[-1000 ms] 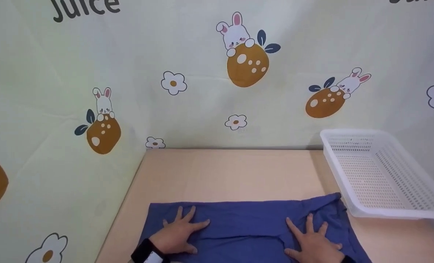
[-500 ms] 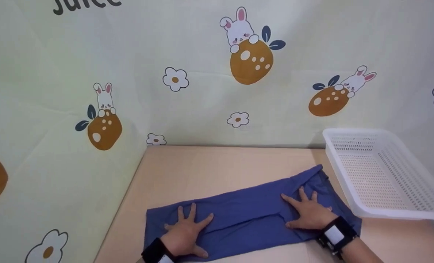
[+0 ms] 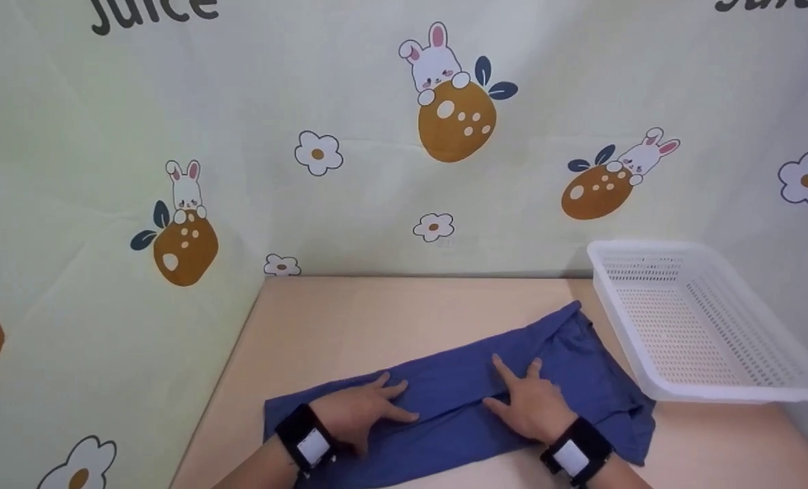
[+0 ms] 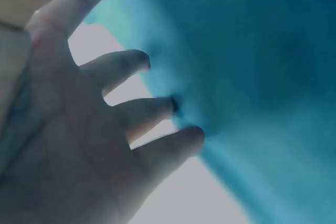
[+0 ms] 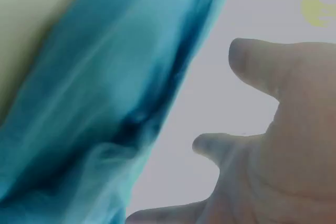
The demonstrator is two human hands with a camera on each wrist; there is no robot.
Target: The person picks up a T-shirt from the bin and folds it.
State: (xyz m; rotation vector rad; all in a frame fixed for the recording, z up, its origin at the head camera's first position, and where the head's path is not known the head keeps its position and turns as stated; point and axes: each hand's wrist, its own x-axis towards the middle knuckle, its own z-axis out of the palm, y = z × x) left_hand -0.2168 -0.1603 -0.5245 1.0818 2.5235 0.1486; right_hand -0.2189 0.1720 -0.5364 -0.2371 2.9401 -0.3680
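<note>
A folded blue cloth [image 3: 448, 387] lies at a slant on the table, its right end farther back than its left. Wrinkles and a long crease run along its middle, and its right end is loosely bunched. Over its left half is my left hand [image 3: 359, 411], fingers extended and pointing right. In the left wrist view, the left fingertips [image 4: 189, 136] sit right at the blue fabric [image 4: 252, 77]. Near the centre, my right hand [image 3: 536, 404] is spread over the cloth. The right wrist view has its fingers [image 5: 257, 64] straight and apart, beside the fabric [image 5: 100, 87].
To the right stands a white perforated plastic basket [image 3: 682, 390], close to the cloth's right end. Behind the wooden table [image 3: 376, 312] hangs a pale curtain-like sheet [image 3: 349, 204] printed with rabbits, fruit and flowers. Black wristbands [image 3: 305, 438] with small devices are on both wrists.
The cloth's right end has swung away from me, so it now lies slanted instead of straight. Both hands have since shifted inward along the cloth, closer to each other.
</note>
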